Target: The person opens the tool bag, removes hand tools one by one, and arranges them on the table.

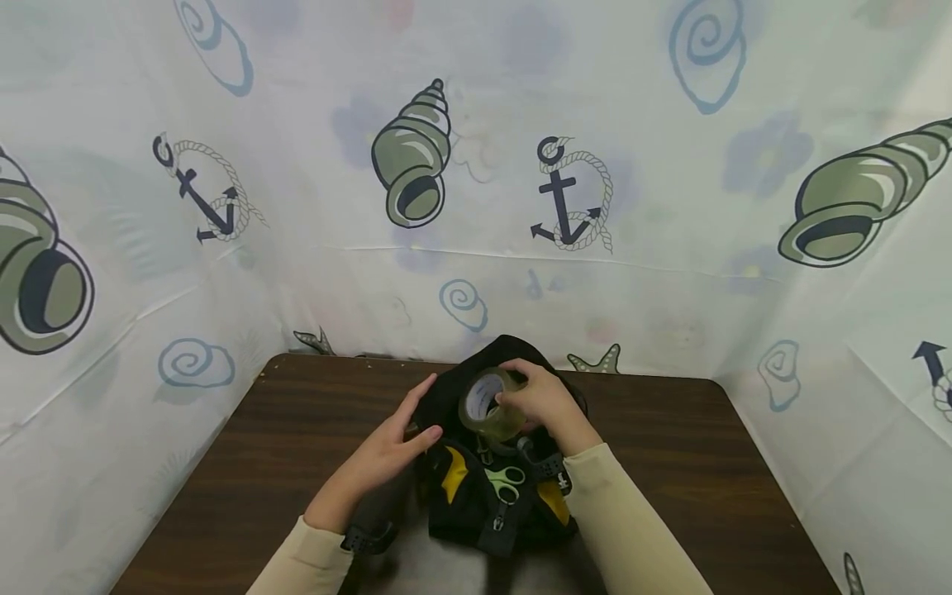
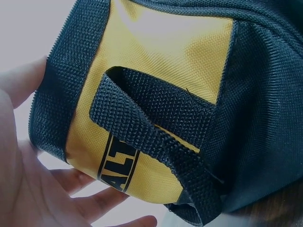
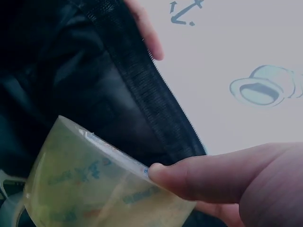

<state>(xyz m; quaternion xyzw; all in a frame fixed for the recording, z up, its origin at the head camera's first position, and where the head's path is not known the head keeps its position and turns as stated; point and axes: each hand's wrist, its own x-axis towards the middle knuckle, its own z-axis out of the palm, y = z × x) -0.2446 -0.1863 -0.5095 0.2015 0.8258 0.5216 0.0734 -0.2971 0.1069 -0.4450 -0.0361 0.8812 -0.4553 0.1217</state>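
Note:
A black bag with yellow panels stands on the table, its zipped mouth spread open. My right hand grips a roll of clear packing tape at that mouth. The right wrist view shows the thumb pressing the rim of the tape roll. At the bag's left side, my left hand rests against its edge with fingers spread and fairly straight. Close by in the left wrist view is a yellow panel with a black webbing loop. Green-handled scissors lie at the bag's front.
The dark brown wooden table extends to both sides of the bag. Behind and beside it hangs a pale curtain printed with shells, anchors and starfish. Each wrist wears a black strap, such as the left one.

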